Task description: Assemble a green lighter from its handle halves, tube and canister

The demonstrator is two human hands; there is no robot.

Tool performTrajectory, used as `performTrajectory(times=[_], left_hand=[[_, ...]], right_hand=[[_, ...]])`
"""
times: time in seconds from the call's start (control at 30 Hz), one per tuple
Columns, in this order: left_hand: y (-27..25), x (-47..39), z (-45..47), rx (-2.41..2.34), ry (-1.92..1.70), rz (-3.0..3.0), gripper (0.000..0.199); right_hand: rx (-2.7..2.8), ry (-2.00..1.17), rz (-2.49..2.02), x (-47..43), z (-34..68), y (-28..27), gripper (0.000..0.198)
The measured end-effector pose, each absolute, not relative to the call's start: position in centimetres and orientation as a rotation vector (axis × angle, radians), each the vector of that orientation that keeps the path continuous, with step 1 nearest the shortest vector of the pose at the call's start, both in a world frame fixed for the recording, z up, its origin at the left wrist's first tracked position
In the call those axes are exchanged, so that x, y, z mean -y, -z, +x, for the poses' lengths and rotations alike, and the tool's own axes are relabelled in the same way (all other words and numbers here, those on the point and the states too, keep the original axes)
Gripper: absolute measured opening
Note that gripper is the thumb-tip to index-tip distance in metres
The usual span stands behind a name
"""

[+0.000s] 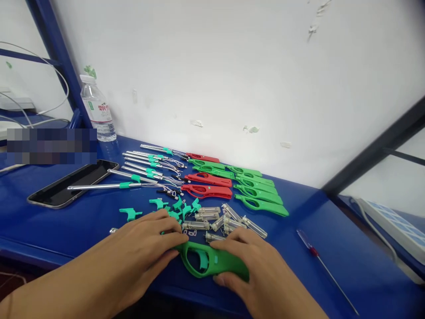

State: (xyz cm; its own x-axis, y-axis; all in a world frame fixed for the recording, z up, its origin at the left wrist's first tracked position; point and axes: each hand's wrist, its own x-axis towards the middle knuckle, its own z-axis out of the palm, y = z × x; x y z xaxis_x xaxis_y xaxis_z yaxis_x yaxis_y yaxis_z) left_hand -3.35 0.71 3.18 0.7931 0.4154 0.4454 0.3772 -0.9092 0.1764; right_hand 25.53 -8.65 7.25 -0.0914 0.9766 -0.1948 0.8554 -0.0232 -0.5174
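Note:
A green plastic lighter handle with a teal trigger lies at the near edge of the blue table. My left hand rests on its left end, fingers pressing it down. Around its right end my right hand is wrapped, thumb underneath. Just behind the hands lie several clear gas cartridges and loose teal triggers.
Further back lie rows of green handles, red handles and metal tubes with wires. A phone and a water bottle sit at the left. A red-handled screwdriver lies to the right. A white wall stands behind.

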Motion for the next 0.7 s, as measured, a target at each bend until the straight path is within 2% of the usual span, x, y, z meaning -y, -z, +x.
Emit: performTrajectory(times=[0.07, 0.2, 0.37, 0.57, 0.7], left_hand=[[-2.8, -0.8, -3.3, -0.645, -0.643, 2.863, 0.054], [-2.0, -1.2, -3.2, -0.632, -0.599, 2.844, 0.06], [-1.2, -1.9, -3.2, -0.625, -0.667, 2.853, 0.062], [-1.3, -2.0, -2.4, -0.625, -0.756, 2.874, 0.06], [-1.3, -1.8, -2.2, -0.636, -0.743, 2.874, 0.057]], right_hand=[[2.017, -0.776, -1.945, 8.6, 25.6, -7.1, 0.055], [2.036, -0.78, -1.902, 8.6, 25.6, -6.9, 0.055], [2.039, -0.804, -1.909, 8.6, 25.4, -7.0, 0.051], [2.013, -0.807, -1.971, 8.6, 25.5, -7.1, 0.06], [2.018, -0.786, -1.916, 8.6, 25.6, -7.1, 0.047]])
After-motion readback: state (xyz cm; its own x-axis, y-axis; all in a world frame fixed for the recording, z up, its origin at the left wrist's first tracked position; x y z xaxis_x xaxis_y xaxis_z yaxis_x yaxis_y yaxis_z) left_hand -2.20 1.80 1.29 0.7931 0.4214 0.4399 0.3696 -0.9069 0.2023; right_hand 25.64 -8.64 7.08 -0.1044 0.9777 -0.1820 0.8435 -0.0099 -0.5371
